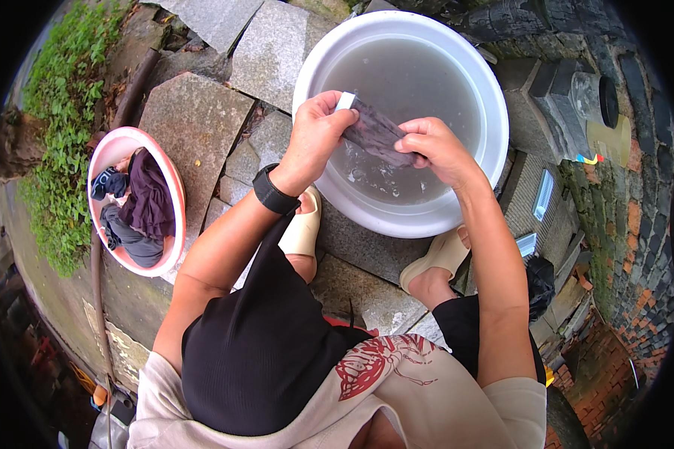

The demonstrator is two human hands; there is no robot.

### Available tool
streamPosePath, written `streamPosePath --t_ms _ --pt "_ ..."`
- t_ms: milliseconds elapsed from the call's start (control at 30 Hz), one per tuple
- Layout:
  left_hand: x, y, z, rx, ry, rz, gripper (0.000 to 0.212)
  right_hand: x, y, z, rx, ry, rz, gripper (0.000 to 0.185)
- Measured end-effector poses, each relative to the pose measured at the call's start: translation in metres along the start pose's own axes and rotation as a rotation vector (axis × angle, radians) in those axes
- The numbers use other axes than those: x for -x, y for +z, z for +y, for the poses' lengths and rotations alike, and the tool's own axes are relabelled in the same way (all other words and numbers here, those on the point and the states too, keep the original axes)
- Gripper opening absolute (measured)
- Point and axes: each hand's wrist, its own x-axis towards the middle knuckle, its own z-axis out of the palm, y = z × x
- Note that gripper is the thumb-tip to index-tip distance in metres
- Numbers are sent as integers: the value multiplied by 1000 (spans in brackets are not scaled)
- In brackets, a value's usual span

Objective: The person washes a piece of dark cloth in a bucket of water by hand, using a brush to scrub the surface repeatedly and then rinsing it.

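A wet, dark greyish-purple cloth (377, 132), small and bunched lengthwise, is stretched between my two hands above a large white plastic basin (492, 126). My left hand (317, 130) pinches its upper left end, where a pale blue-white piece (345, 101) shows between thumb and fingers; whether that piece belongs to the cloth I cannot tell. The lower right end is gripped by thumb and fingers of my right hand (435, 147). Cloudy grey water (410, 78) with some bubbles fills much of the basin below.
On the left, a pink oval basin (175, 207) holds dark purple, grey and navy clothes. Paving slabs (196, 129) surround the white basin, with my sandalled feet at its near edge. Two light-blue plastic items (542, 195) lie on stone to the right, near a clear container (587, 96) and a brick wall (612, 224).
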Motion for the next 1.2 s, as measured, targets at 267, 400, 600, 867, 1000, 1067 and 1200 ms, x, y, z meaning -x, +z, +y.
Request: streamPosePath --t_ms 267,400,600,867,1000,1067,1200 --pt "3 8 -5 -46 26 14 14 4 -13 16 -273 8 -3 24" --pt "3 6 -4 -36 -14 25 15 1 -1 12 -210 -5 53 24" --pt "1 7 0 192 -179 -14 15 4 -5 13 -222 -57 169 25" --pt "2 4 0 -93 -83 -77 16 5 8 1 -129 -67 113 20" --pt "1 1 -3 -43 -102 -83 17 7 -2 6 -5 -71 133 24" --pt "2 0 -4 -45 -93 -97 18 11 -8 7 -62 -68 146 27" --pt "5 -1 -1 -11 -58 -106 23 13 -10 6 -140 -68 110 26"
